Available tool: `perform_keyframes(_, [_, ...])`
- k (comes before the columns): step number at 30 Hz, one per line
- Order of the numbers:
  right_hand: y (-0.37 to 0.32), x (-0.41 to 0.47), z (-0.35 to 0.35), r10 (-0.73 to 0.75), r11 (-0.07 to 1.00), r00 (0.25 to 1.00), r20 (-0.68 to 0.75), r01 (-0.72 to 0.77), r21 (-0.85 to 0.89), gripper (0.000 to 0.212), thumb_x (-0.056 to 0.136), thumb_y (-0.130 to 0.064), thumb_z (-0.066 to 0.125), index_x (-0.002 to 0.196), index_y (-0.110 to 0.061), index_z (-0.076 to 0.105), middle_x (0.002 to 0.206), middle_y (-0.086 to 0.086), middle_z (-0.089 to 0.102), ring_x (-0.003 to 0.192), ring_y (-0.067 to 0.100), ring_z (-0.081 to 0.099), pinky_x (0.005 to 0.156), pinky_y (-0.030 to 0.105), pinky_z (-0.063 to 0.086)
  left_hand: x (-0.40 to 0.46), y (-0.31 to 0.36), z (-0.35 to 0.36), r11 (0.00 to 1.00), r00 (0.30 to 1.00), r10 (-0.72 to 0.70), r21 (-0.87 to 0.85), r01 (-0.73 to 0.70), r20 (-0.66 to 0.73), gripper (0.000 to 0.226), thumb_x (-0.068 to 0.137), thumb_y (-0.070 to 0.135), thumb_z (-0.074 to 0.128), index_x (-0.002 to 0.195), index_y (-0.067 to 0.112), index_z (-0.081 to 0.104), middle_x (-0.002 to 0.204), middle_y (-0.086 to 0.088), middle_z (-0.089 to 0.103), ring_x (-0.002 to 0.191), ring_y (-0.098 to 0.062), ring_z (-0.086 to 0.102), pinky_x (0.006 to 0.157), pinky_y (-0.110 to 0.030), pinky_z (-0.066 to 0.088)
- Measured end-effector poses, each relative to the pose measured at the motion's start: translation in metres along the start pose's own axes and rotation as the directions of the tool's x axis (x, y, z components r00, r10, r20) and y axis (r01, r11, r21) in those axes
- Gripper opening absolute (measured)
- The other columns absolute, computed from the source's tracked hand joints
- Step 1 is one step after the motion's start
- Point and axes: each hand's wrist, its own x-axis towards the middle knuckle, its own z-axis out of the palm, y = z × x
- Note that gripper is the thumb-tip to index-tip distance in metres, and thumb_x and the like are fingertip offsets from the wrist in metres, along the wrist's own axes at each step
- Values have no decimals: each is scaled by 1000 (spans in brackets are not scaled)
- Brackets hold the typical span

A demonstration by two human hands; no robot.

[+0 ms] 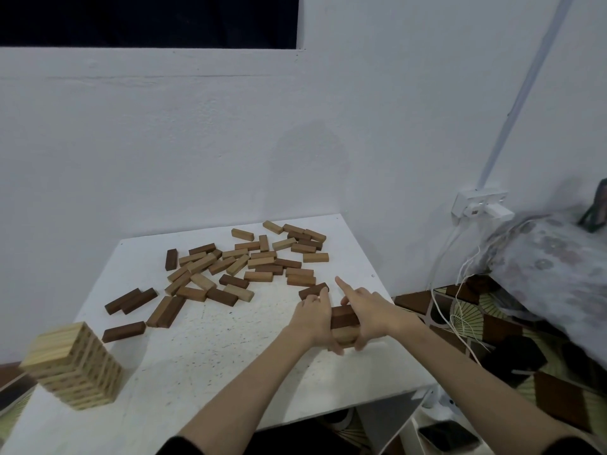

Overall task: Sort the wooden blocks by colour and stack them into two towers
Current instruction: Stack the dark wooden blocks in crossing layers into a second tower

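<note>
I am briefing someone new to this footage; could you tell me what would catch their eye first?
Both hands, left hand and right hand, close around a small stack near the table's right edge. Behind them lies a scatter of loose blocks, light and dark mixed. A pale tower stands at the near left corner.

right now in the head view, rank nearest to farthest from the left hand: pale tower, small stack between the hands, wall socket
1. small stack, touching the left hand.
2. wall socket, up right on the wall.
3. pale tower, far left table edge.
</note>
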Motion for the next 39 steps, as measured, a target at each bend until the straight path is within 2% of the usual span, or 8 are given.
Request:
perform_keyframes(5, [-2, -1, -1, -8, 1000, 1000, 4, 8, -13, 134, 64, -28, 86, 148, -34, -19, 127, 6, 43, 105, 23, 44, 96, 38, 44, 1, 1, 3, 1000, 1000, 7, 20, -7, -10, 117, 62, 39, 85, 144, 0, 12, 135, -17, 45, 128, -30, 38, 106, -37, 34])
perform_keyframes(12, [-1, -1, 2, -4, 999, 1000, -1, 4, -37, 133, 65, -28, 85, 148, -32, -18, 127, 8, 45, 104, 24, 45, 94, 37, 43, 2, 2, 6, 1000, 1000, -4, -9, 4, -31, 105, 62, 32, 86, 139, 2, 20, 124, -18, 50, 115, -30, 51, 93, -36, 46])
perform_keyframes(16, [-2, -1, 2, 10, 999, 1000, -1, -10, -31, 133, 64, -27, 86, 148, -33, -17, 125, 8, 46, 107, 27, 45, 95, 40, 43, 2, 2, 5, 999, 999, -28, -24, 27, -25, 99, 61, 30, 87, 134, 4, 25, 120, -17, 52, 110, -30, 54, 87, -36, 48])
perform_keyframes(24, [-2, -1, -2, 18, 1000, 1000, 10, -18, -11, 135, 63, -29, 87, 148, -35, -18, 126, 5, 46, 108, 25, 46, 96, 39, 43, 0, 4, -1, 1000, 1000, -12, -25, 12, 15, 115, 60, 34, 88, 143, 3, 14, 128, -19, 48, 119, -31, 48, 97, -38, 44])
perform_keyframes(33, [-4, -3, -4, 13, 1000, 999, 34, -12, -9, 131, 67, -27, 85, 148, -33, -17, 125, 5, 48, 95, 18, 40, 94, 34, 41, 2, 1, 2, 999, 999, -23, -45, 24, 28, 116, 60, 31, 87, 145, 4, 12, 129, -20, 48, 119, -32, 48, 97, -38, 45])
perform_keyframes(35, [-3, -3, -4, 13, 1000, 999, 40, -13, 7, 133, 66, -28, 86, 148, -32, -18, 129, 5, 48, 100, 19, 44, 95, 34, 41, 2, 0, 2, 998, 1000, -11, -58, 13, 28, 121, 59, 34, 88, 146, 5, 8, 133, -20, 46, 122, -31, 45, 99, -39, 43])
perform_keyframes(37, [0, -5, -8, 28, 998, 998, 61, -31, 55, 137, 63, -29, 88, 148, -31, -19, 142, 3, 41, 120, 25, 44, 102, 37, 38, 1, -4, -3, 994, 999, -13, -104, 17, 39, 132, 56, 44, 88, 148, 6, 1, 143, -16, 36, 131, -29, 36, 107, -40, 36])
perform_keyframes(39, [5, -11, -18, 59, 983, 994, 93, -74, 165, 134, 66, -24, 86, 150, -24, -18, 156, 2, 24, 139, 26, 29, 110, 36, 30, 0, -10, -13, 958, 996, -63, -278, 77, 56, 137, 55, 57, 83, 149, 7, -4, 152, -8, 25, 139, -26, 26, 112, -38, 30])
